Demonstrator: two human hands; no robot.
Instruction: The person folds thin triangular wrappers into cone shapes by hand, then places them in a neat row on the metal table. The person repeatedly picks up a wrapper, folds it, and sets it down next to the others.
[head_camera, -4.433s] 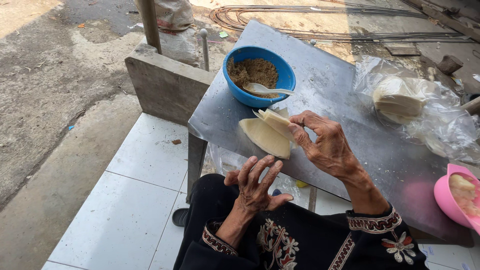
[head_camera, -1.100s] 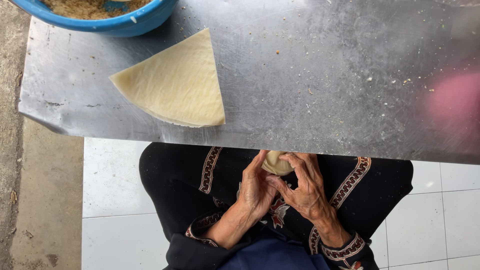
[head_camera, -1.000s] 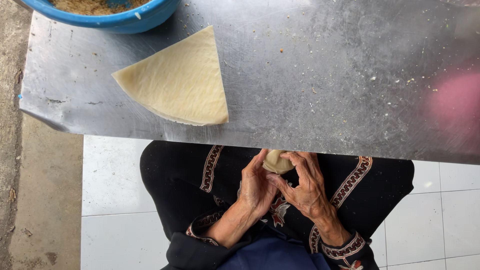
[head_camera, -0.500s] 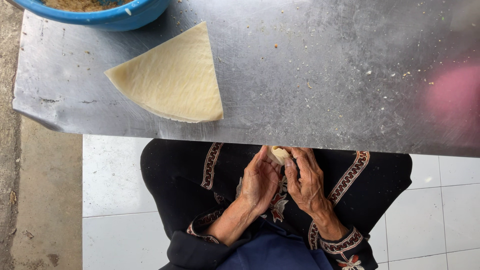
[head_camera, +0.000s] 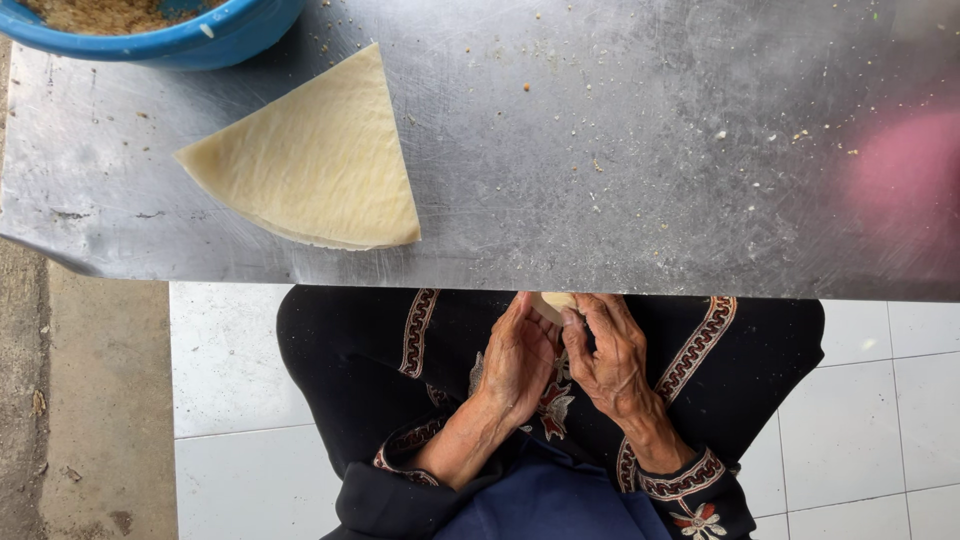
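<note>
Your left hand (head_camera: 520, 358) and right hand (head_camera: 610, 355) meet over your lap, just below the near edge of the metal table (head_camera: 620, 170), fingers closed together around a small pale piece of pastry (head_camera: 553, 303), most of it hidden between them and under the table edge. On the table, well apart to the left, a wedge-shaped pastry sheet (head_camera: 315, 165) lies flat. A blue bowl (head_camera: 210, 35) of brown filling sits at the far left corner.

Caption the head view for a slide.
Both hands, left hand and right hand, pinch a small pale dough piece below the grey metal table, where a triangular pale wrapper lies.
</note>
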